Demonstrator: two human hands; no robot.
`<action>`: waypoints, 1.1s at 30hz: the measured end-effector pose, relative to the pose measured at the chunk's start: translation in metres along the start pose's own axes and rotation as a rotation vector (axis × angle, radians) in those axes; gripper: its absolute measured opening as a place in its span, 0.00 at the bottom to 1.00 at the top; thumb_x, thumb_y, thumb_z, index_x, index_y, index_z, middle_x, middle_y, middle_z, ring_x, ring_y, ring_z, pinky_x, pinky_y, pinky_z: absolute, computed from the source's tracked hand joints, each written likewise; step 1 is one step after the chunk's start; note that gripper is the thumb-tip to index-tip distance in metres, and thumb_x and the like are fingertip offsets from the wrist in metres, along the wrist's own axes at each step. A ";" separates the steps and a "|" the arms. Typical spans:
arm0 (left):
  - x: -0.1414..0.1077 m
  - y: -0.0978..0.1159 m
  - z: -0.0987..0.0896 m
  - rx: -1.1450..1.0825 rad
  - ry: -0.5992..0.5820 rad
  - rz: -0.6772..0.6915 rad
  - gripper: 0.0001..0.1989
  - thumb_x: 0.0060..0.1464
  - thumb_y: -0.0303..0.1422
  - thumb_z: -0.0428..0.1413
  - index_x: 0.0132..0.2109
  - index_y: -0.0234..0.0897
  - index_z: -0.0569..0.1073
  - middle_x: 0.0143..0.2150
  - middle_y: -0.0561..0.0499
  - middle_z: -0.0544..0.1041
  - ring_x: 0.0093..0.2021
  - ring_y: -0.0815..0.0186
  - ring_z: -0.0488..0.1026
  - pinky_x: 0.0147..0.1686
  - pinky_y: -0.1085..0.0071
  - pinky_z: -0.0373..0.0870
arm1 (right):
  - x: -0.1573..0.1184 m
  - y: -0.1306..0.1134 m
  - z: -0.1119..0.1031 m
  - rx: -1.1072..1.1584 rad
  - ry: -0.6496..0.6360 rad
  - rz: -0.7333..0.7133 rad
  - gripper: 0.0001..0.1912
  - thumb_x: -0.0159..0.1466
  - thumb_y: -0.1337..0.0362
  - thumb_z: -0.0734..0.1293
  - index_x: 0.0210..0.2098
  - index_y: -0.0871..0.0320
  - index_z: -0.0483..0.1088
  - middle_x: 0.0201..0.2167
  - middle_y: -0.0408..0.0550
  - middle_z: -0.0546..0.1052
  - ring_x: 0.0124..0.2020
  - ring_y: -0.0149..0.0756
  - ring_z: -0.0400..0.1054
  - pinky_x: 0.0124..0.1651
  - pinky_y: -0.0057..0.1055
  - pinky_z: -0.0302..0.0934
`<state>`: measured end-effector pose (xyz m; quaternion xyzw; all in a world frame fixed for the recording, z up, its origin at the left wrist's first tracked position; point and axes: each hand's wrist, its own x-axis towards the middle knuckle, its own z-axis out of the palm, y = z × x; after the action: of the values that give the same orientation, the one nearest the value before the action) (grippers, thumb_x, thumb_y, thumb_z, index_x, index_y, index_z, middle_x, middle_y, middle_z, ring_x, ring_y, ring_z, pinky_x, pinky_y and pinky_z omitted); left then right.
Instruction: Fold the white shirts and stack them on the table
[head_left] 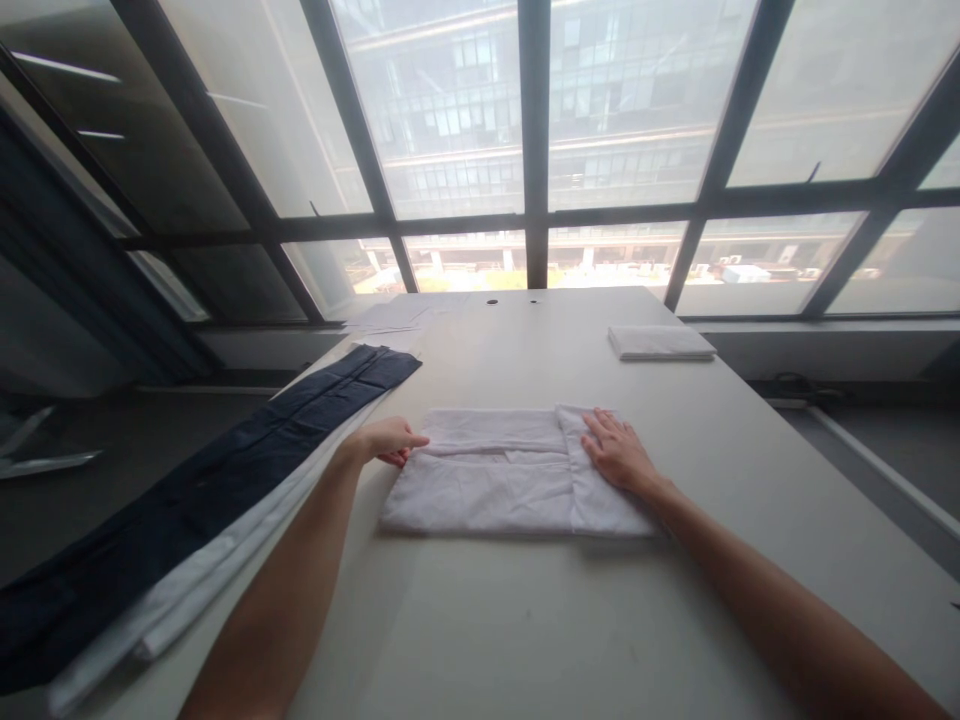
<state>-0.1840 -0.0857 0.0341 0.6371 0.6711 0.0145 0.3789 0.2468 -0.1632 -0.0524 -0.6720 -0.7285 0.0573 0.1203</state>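
A white cloth [495, 490] lies on the table in front of me, its upper and lower halves meeting along a gap across the middle. A strip at its right end is folded over on top. My right hand [616, 450] rests flat on that strip, fingers spread. At the cloth's left edge, my left hand [390, 440] pinches the fabric between thumb and fingers; the curled fingers are partly hidden beneath the hand. Whether the cloth is a garment I cannot tell.
Dark blue trouser-like fabric [300, 425] lies lengthwise along the table's left side, over white fabric [225, 548], both hanging past the edge. A folded white cloth [661, 342] sits at the far right. Paper sheets [390, 314] lie at the far left. Windows [450, 110] stand behind the table [517, 345].
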 end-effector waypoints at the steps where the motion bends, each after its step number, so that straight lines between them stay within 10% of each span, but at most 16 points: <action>1: -0.001 0.001 0.000 -0.018 0.008 -0.013 0.29 0.31 0.57 0.67 0.22 0.36 0.68 0.20 0.52 0.70 0.23 0.67 0.70 0.26 0.72 0.72 | 0.000 0.000 0.000 0.000 0.001 0.000 0.29 0.73 0.54 0.52 0.70 0.57 0.57 0.73 0.54 0.53 0.74 0.44 0.44 0.72 0.46 0.38; 9: -0.004 0.002 0.000 -0.027 -0.045 0.022 0.31 0.29 0.60 0.67 0.23 0.37 0.67 0.20 0.55 0.65 0.22 0.70 0.62 0.22 0.75 0.60 | -0.001 -0.001 -0.002 0.011 -0.002 0.008 0.29 0.73 0.53 0.52 0.70 0.57 0.57 0.73 0.53 0.53 0.73 0.44 0.45 0.72 0.46 0.38; 25: -0.013 0.004 -0.003 -0.071 -0.088 0.039 0.35 0.37 0.51 0.66 0.51 0.38 0.72 0.35 0.49 0.75 0.34 0.60 0.75 0.30 0.71 0.72 | 0.000 -0.001 -0.002 0.028 0.004 0.007 0.29 0.73 0.54 0.53 0.70 0.57 0.58 0.73 0.54 0.54 0.73 0.45 0.45 0.72 0.46 0.39; 33: -0.011 0.010 -0.004 -0.002 -0.062 0.122 0.23 0.39 0.48 0.64 0.38 0.35 0.77 0.25 0.54 0.69 0.26 0.66 0.66 0.23 0.73 0.60 | -0.001 -0.002 -0.002 0.041 0.015 0.009 0.29 0.72 0.54 0.53 0.69 0.57 0.59 0.73 0.54 0.55 0.73 0.45 0.46 0.72 0.48 0.40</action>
<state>-0.1786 -0.0918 0.0477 0.6765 0.6192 0.0184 0.3983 0.2457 -0.1642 -0.0502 -0.6732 -0.7231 0.0680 0.1392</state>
